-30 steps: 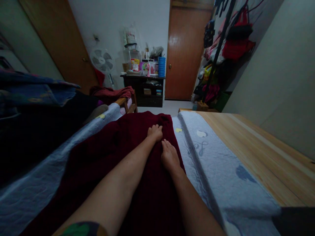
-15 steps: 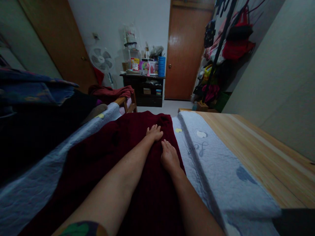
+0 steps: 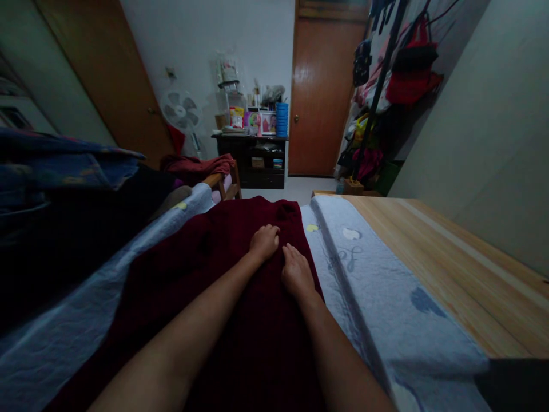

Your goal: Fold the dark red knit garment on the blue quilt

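Observation:
A large dark red cloth [image 3: 266, 320], soft and lightly creased, is spread over the light grey-blue quilted bed cover [image 3: 377, 303]; whether it is a garment or a blanket I cannot tell. Near its right side, my left hand [image 3: 264, 242] has its fingers curled down and closed on the fabric. My right hand [image 3: 297, 270] rests just beside it, closer to the cloth's right edge. Its fingers are stretched out and lie fairly flat on the cloth. A small gap separates the two hands.
Dark clothes and a blue patterned garment [image 3: 77, 163] are piled at the left. Wooden boards [image 3: 463, 269] run along the right by the wall. Beyond the bed stand a fan [image 3: 182, 111], a black cabinet [image 3: 223, 157] and a door [image 3: 319, 97]. Bags [image 3: 414, 80] hang at the right.
My left hand was spread flat on the cloth; its fingers have now curled in and it has shifted slightly left. The right hand stays nearly in place. The view has tilted slightly.

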{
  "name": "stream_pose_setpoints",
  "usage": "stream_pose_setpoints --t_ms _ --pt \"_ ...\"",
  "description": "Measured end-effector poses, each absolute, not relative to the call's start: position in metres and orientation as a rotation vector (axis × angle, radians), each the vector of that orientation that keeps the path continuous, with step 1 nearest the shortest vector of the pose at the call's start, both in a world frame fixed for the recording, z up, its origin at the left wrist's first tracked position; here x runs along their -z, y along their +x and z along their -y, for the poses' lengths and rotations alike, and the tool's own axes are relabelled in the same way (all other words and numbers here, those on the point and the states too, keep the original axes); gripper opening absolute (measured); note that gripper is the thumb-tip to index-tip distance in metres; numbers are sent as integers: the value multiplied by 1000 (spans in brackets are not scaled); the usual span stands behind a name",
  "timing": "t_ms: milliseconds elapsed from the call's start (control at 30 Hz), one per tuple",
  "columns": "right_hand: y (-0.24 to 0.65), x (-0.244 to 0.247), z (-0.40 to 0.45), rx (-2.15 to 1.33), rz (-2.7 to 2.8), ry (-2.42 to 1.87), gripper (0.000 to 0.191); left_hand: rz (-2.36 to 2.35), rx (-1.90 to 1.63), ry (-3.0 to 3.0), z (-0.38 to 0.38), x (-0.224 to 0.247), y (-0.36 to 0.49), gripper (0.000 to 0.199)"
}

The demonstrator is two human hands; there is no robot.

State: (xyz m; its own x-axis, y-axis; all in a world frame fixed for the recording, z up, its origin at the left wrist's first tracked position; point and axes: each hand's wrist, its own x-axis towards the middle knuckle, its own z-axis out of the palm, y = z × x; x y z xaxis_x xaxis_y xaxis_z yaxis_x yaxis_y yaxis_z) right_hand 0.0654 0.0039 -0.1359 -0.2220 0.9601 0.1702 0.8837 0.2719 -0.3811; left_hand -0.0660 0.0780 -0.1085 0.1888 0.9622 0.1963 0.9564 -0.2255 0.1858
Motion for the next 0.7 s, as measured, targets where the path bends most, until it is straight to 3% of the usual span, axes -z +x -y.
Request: stream_pose_setpoints --t_ms 300,700 --pt "65 132 -2 -282 2195 -1676 54 -1869 -201 2293 -35 128 -74 54" --pt "65 136 -2 -192 2199 -1685 54 -2002 -555 2448 -14 128 -73 43"
